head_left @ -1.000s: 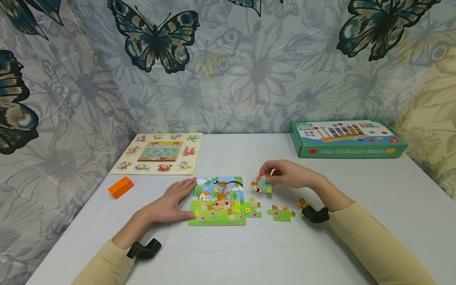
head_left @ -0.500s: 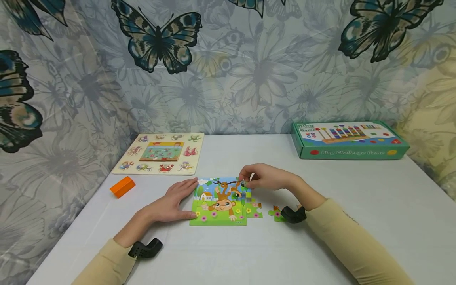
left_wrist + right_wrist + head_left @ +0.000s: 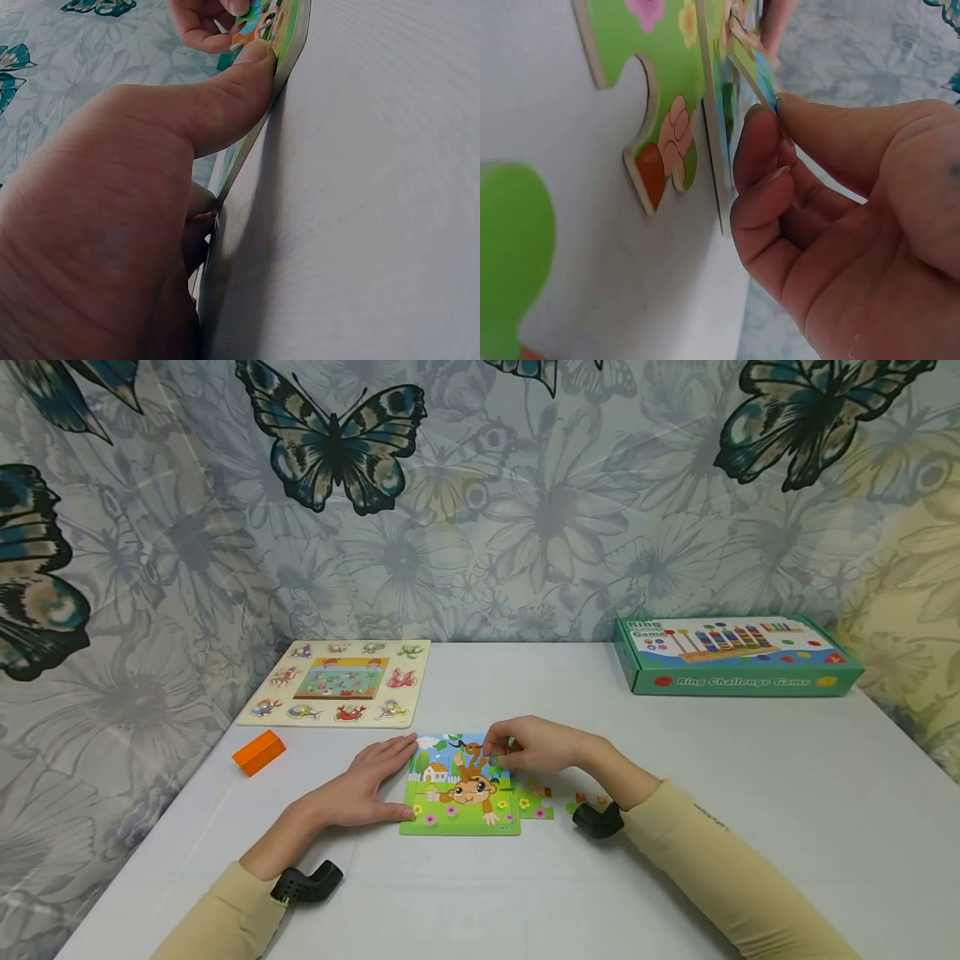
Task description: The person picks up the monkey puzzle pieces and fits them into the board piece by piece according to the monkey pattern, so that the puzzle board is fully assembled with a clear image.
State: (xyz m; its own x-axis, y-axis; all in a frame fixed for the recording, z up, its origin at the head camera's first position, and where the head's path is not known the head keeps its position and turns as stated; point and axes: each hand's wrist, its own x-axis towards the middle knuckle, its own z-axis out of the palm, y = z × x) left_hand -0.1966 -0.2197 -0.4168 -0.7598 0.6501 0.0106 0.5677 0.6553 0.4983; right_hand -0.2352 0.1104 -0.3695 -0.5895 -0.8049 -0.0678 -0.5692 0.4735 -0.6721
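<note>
A monkey picture puzzle board (image 3: 450, 820) lies flat before me. Along its left edge rests my left hand (image 3: 360, 787), fingers extended and thumb at the lower left side; the left wrist view shows the thumb (image 3: 240, 94) pressing the board's edge. Over the board's right part, my right hand (image 3: 543, 745) pinches a jigsaw piece (image 3: 751, 71) between thumb and fingertips, tilted close above the picture. Fingers hide most of that piece in the head view. Against the board's right side sits a loose green jigsaw piece (image 3: 536, 803) with a pink flower.
Another jigsaw piece (image 3: 577, 803) lies farther right, partly behind the black wrist camera (image 3: 597, 820). An orange block (image 3: 258, 752) is at the left. Behind it lies a wooden sea-animal board (image 3: 401, 714). A green Ring Challenge Game box (image 3: 742, 682) stands at the back right.
My right hand has carried the pinched jigsaw piece leftward from beside the board to over its right part. The left hand has stayed at the board's left edge.
</note>
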